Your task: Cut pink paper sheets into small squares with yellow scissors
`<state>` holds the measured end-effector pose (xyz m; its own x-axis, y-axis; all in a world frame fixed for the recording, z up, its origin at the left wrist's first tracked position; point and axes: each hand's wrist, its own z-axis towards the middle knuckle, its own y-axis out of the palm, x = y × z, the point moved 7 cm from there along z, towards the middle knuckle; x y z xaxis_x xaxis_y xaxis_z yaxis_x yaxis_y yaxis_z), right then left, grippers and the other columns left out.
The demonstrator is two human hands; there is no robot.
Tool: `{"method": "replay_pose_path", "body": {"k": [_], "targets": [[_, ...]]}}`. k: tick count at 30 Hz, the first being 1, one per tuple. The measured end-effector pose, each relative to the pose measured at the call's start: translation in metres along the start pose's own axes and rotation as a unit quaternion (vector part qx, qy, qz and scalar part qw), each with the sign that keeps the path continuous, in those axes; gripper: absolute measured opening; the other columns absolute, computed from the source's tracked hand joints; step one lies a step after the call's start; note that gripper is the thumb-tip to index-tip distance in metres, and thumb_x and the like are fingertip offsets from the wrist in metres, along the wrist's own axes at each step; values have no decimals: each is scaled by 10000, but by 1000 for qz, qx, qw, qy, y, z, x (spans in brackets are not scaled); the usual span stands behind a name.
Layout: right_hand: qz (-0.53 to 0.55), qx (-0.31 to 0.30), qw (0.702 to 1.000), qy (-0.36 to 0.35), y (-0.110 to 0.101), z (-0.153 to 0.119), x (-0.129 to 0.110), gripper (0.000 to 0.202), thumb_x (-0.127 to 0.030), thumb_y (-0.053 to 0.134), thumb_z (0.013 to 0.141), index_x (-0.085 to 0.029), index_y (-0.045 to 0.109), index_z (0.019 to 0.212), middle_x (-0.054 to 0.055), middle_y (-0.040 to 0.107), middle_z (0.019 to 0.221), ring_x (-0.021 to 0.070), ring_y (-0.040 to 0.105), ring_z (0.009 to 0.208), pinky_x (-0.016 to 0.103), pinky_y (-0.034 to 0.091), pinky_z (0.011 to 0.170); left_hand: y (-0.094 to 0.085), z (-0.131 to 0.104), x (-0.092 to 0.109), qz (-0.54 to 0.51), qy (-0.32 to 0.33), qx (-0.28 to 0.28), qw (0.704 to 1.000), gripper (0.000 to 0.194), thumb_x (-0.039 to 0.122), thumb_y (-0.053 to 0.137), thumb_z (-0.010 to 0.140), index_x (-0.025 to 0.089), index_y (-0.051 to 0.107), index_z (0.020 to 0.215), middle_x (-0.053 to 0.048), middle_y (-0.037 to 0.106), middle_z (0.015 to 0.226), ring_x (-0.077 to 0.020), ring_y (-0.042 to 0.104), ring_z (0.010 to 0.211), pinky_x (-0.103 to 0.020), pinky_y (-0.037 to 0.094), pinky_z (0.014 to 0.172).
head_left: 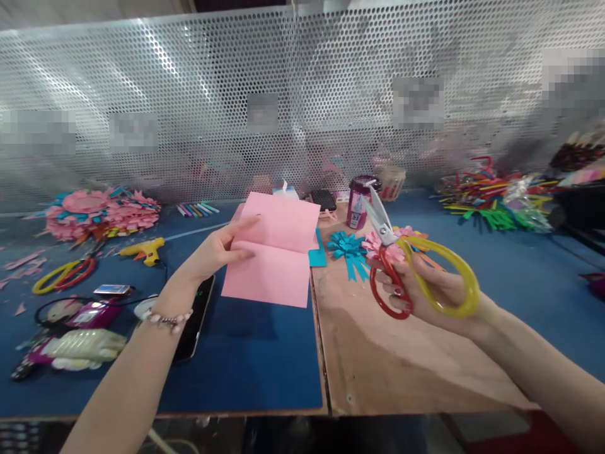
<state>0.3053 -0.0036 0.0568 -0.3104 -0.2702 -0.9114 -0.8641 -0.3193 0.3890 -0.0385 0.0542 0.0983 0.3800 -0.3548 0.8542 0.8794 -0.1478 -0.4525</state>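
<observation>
The left hand pinches creased pink paper by one side only, so it could sag, while the right hand clasps red-and-yellow-handled scissors.

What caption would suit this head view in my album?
Left fingers hold pink paper, right fingers hold scissors, above a cluttered table.

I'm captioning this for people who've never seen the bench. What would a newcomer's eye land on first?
Probably the scissors, with one yellow and one red handle, in the right hand above the table's brown section. Next, the creased pink paper in the left hand, near the middle. Then the fluffy pink and blue pile, far left by the perforated screen.
</observation>
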Motion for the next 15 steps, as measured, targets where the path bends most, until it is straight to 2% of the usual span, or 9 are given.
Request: {"method": "replay_pose_path", "body": {"k": [3,6,9,12,15], "targets": [[-21,33,999,-22,-1,-9,-7,166,-425,539,854,-271,507,911,37,558,817,186,549,681,321,459,575,2,0,0,-1,-7,-5,1000,726,364,764,718,287,478,1381,-41,393,1507,-284,348,1393,-427,320,1140],[-109,66,992,3,-9,-14,-6,236,-467,440,869,-269,560,912,69,599,840,219,582,678,367,493,590,4,0,1,6,-4,-8,1000,739,382,766,712,271,477,1383,-54,378,1515,-286,354,1390,-435,317,1138],[-161,91,982,22,-16,-18,0,191,-392,525,786,-256,596,900,84,636,904,237,625,770,371,537,659,6,0,2,30,0,-7,1000,734,396,757,717,258,479,1382,-65,393,1506,-274,343,1397,-437,277,1156],[-144,73,986,40,-13,-19,12,268,-285,631,693,-234,612,955,66,618,903,187,599,703,308,529,585,6,0,3,46,5,-7,999,718,405,749,722,255,489,1375,-67,405,1499,-265,330,1405,-427,262,1162],[-116,50,991,45,-6,-17,24,284,-281,679,701,-204,600,962,19,551,785,102,477,548,230,430,462,6,0,2,45,3,-4,999,724,408,739,729,248,477,1385,-77,400,1501,-271,345,1397,-434,283,1151]]}}
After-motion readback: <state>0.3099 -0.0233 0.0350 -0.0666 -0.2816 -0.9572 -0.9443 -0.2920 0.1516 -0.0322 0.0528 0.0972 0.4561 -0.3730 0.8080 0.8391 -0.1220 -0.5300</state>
